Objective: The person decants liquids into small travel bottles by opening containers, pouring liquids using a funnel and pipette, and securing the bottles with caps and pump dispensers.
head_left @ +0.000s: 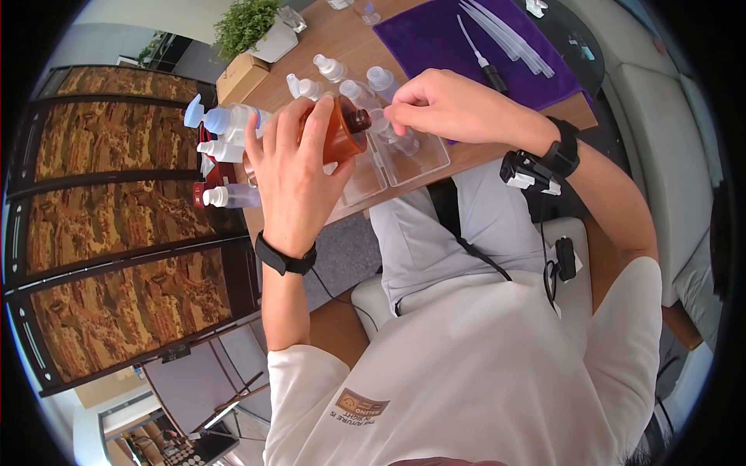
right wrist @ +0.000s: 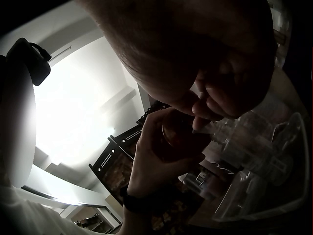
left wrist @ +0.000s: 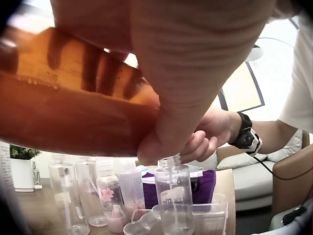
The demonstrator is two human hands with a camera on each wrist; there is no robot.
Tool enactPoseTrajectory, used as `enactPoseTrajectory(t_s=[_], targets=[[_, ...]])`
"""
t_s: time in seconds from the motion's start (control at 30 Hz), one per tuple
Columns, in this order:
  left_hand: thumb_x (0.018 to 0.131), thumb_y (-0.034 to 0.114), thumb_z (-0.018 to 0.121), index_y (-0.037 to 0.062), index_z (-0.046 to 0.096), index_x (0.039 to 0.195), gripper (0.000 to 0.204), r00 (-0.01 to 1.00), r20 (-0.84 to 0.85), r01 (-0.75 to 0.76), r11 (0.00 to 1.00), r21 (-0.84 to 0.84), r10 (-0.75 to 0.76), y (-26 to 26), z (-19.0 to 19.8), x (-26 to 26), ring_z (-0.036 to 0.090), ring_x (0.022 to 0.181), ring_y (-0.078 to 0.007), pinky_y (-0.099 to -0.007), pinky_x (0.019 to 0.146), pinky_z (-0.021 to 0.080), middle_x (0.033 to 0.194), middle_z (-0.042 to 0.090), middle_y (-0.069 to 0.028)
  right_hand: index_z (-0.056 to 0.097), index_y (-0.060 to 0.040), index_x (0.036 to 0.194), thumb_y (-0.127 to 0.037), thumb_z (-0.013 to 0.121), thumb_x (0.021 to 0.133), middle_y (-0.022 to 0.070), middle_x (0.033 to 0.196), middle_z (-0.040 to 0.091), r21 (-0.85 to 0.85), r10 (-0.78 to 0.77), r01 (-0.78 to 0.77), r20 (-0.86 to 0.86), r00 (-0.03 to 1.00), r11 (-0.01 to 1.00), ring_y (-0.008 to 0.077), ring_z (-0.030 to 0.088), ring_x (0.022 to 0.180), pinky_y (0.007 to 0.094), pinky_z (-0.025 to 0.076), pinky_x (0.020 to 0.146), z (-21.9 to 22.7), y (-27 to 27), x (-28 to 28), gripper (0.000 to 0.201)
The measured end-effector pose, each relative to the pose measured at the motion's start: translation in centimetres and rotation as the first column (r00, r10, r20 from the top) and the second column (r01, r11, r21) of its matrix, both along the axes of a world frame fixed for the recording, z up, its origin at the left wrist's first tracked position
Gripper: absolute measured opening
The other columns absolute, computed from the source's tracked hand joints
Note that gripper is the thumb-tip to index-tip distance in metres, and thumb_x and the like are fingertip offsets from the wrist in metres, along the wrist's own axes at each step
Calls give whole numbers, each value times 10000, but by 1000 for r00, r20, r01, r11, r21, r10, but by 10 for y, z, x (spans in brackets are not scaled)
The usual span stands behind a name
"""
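Observation:
My left hand (head_left: 299,167) grips a large amber bottle (head_left: 346,140) of liquid, tilted on its side, its dark threaded neck pointing toward my right hand. The liquid lies along the bottle's lower side in the left wrist view. Below stands an uncapped clear bottle (left wrist: 173,198), upright, with a thin vertical line inside it. My right hand (head_left: 458,105) is right at its mouth, thumb and fingers curled together. The fingertips pinch a small translucent piece (right wrist: 207,128) there; I cannot tell its exact kind. The right wrist view is dark.
A clear plastic tray (head_left: 423,177) lies at the table's near edge. Several pump and spray bottles (head_left: 330,68) stand behind and left. A purple cloth (head_left: 435,39) bears clear tubes (head_left: 505,35) and a black-handled tool (head_left: 493,78). A potted plant (head_left: 247,31) is at the back.

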State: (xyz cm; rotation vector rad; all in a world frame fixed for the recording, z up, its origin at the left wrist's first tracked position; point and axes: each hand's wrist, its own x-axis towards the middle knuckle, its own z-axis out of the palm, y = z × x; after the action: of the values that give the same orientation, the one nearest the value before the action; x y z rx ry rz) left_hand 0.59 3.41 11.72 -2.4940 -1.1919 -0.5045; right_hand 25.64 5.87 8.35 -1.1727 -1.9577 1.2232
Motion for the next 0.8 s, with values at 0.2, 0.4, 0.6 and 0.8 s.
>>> enactPoseTrajectory(t_s=[0.2, 0.4, 0.6, 0.8], targets=[[681, 136, 899, 133, 614, 1370, 746, 1000, -7, -5, 1000, 6, 5, 0, 1, 0, 594, 1243, -293, -564, 1204, 333, 1304, 621, -77, 754, -32, 862, -356, 612, 1029, -18, 603, 513, 0, 4, -4, 13, 1000, 1000, 84, 463, 541, 299, 360, 506, -1, 1, 1, 391], [641, 151, 924, 154, 612, 1394, 815, 1000, 14, 14, 1000, 1, -14, 2, -2, -2, 578, 1221, -278, -583, 1220, 279, 1288, 604, -55, 755, -34, 863, -358, 611, 1030, -17, 603, 521, 3, -2, 2, 7, 1000, 1000, 86, 472, 541, 300, 368, 505, -1, 0, 1, 393], [642, 150, 925, 156, 614, 1389, 809, 1000, 15, 12, 1000, 12, -12, 2, -1, -1, 578, 1225, -279, -580, 1219, 283, 1294, 606, -54, 756, -31, 864, -361, 611, 1036, -19, 605, 528, 1, 1, -1, 13, 1000, 1000, 85, 471, 538, 300, 371, 503, -2, 0, 1, 399], [684, 150, 914, 142, 616, 1383, 759, 1000, -17, -10, 1000, 19, 11, 0, 3, 1, 593, 1253, -293, -566, 1202, 334, 1312, 623, -84, 757, -29, 867, -363, 613, 1034, -15, 607, 537, -18, -13, 14, 13, 1000, 1000, 86, 477, 537, 300, 381, 504, -1, -1, 1, 400]])
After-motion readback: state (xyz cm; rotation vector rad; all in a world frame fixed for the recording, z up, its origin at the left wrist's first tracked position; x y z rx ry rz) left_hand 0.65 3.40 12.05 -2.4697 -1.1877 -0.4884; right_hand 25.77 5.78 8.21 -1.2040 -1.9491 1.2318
